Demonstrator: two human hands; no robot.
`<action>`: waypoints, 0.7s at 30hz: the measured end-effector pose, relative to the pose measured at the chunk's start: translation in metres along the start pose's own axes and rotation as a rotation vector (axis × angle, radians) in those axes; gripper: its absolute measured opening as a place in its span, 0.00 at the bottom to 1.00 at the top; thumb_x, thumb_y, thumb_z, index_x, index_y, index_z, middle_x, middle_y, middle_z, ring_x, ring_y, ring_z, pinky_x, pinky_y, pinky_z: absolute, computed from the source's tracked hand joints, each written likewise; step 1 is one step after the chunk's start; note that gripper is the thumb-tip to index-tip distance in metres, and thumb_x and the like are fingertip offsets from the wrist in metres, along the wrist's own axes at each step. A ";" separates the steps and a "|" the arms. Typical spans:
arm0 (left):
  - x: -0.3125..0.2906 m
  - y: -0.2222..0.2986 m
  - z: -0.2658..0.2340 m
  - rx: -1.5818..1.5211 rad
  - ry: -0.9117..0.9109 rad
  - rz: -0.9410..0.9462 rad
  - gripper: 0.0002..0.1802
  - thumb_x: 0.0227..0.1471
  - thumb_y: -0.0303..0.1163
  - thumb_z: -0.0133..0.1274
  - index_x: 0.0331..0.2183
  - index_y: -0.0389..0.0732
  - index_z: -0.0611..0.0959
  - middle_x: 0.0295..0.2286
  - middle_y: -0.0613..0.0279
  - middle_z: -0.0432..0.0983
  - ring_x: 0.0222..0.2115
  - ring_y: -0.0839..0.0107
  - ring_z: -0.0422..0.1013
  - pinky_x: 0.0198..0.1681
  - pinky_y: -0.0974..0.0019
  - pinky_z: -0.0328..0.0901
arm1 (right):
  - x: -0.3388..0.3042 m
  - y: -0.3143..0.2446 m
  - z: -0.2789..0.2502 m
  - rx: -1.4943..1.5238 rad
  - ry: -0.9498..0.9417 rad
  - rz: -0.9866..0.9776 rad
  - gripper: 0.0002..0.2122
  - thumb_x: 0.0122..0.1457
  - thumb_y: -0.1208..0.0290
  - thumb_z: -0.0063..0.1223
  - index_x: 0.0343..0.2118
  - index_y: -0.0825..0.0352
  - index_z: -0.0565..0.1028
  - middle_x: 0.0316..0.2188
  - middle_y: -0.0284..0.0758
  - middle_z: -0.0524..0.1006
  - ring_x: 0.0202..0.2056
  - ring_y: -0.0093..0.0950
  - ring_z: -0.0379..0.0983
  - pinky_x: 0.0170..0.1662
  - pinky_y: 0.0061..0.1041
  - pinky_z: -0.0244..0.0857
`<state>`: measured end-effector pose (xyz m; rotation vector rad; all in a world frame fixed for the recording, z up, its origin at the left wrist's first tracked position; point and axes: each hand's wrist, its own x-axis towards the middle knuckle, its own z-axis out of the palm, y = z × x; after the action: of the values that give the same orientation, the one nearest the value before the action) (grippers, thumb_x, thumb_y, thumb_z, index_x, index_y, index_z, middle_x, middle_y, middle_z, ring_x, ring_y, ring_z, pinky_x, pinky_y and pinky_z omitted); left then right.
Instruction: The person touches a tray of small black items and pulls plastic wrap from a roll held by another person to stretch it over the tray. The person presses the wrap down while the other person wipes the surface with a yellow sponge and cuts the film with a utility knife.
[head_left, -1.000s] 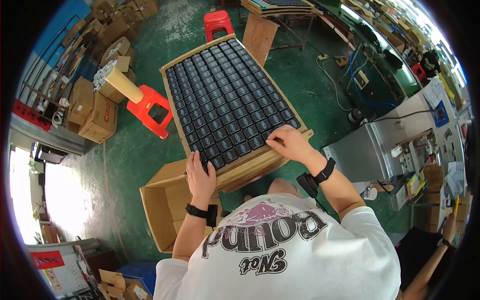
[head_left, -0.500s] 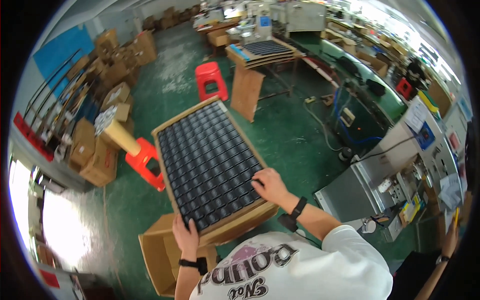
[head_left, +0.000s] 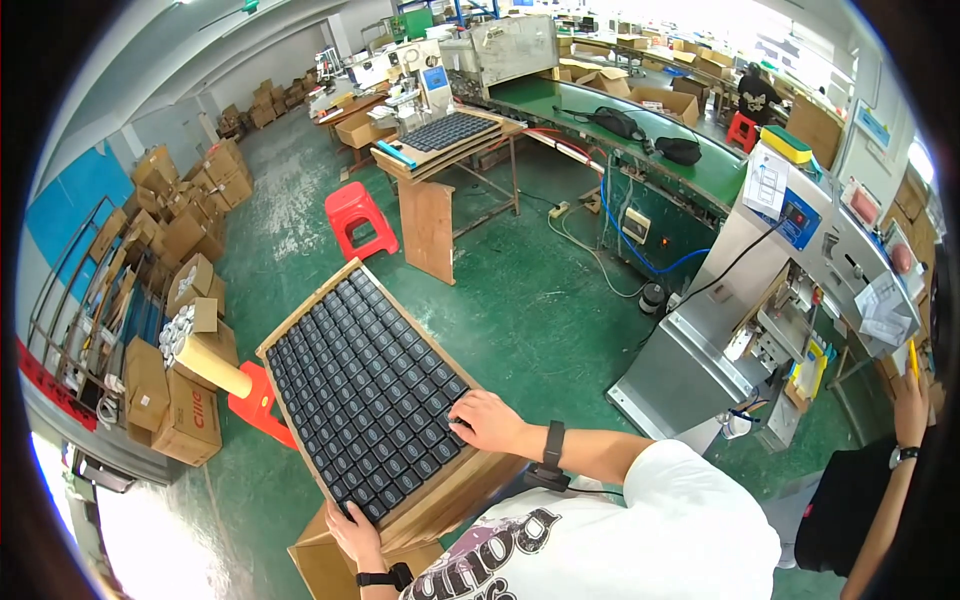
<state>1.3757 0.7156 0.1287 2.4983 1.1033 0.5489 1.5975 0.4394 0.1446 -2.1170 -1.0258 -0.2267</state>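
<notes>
The tray [head_left: 428, 510] lies directly in front of the person, near edge toward the body. Its near-left corner overhangs the open box [head_left: 322, 572]; the main support is hidden beneath. The left hand [head_left: 356, 536] is at that corner, thumb parted from the fingers and not closed together, a position that probably steadies the corner. The right hand [head_left: 487, 422] is palm down at the right edge, fingers bent and close together over the outermost black pieces [head_left: 360, 390]. Whether the fingertips pinch a piece cannot be told, since the hand covers the contact. With the hands at two separated points, the tray is presumably kept from shifting.

The pieces sit in close, straight rows inside the raised rim. This layout likely limits sliding and makes a gap easy to spot.

Beside the left edge is a red stool [head_left: 252, 402]; a pale tube [head_left: 213, 367] appears to stand on it, presumably within easy reach. To the right, well apart from the tray, is a grey cabinet [head_left: 660, 368].

Farther out, a second red stool [head_left: 358, 218] stands near a worktop [head_left: 502, 128] carrying a similar set of pieces [head_left: 450, 131]. Beyond it runs a green conveyor [head_left: 560, 97], with two black bags [head_left: 612, 122] on top.
</notes>
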 end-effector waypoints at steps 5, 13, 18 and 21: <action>-0.006 0.001 0.003 0.059 0.027 0.020 0.27 0.60 0.40 0.45 0.56 0.34 0.67 0.53 0.42 0.64 0.54 0.46 0.61 0.57 0.51 0.57 | -0.006 -0.004 -0.003 0.038 -0.051 0.042 0.08 0.57 0.64 0.53 0.34 0.63 0.76 0.38 0.31 0.77 0.46 0.34 0.70 0.51 0.36 0.63; -0.014 -0.005 -0.003 0.109 0.067 0.002 0.29 0.55 0.39 0.49 0.55 0.34 0.68 0.50 0.40 0.67 0.52 0.44 0.63 0.55 0.49 0.59 | 0.000 -0.001 0.004 0.072 -0.085 -0.021 0.07 0.53 0.67 0.56 0.32 0.63 0.77 0.37 0.33 0.78 0.44 0.34 0.71 0.50 0.36 0.63; -0.004 0.011 0.004 0.133 0.080 -0.015 0.30 0.54 0.42 0.50 0.54 0.35 0.68 0.50 0.41 0.67 0.52 0.44 0.63 0.55 0.48 0.59 | -0.001 -0.002 -0.006 0.040 0.034 -0.140 0.07 0.50 0.70 0.58 0.32 0.64 0.77 0.38 0.36 0.77 0.45 0.39 0.71 0.52 0.40 0.62; -0.004 0.013 -0.001 0.108 0.105 -0.062 0.29 0.55 0.42 0.50 0.53 0.36 0.69 0.51 0.44 0.67 0.52 0.46 0.63 0.54 0.49 0.60 | 0.003 -0.004 -0.004 -0.012 0.039 -0.146 0.07 0.50 0.71 0.58 0.32 0.64 0.77 0.40 0.37 0.76 0.47 0.41 0.69 0.53 0.41 0.60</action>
<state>1.3808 0.7050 0.1352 2.5415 1.2765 0.6250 1.5969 0.4401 0.1509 -2.0421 -1.1598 -0.3443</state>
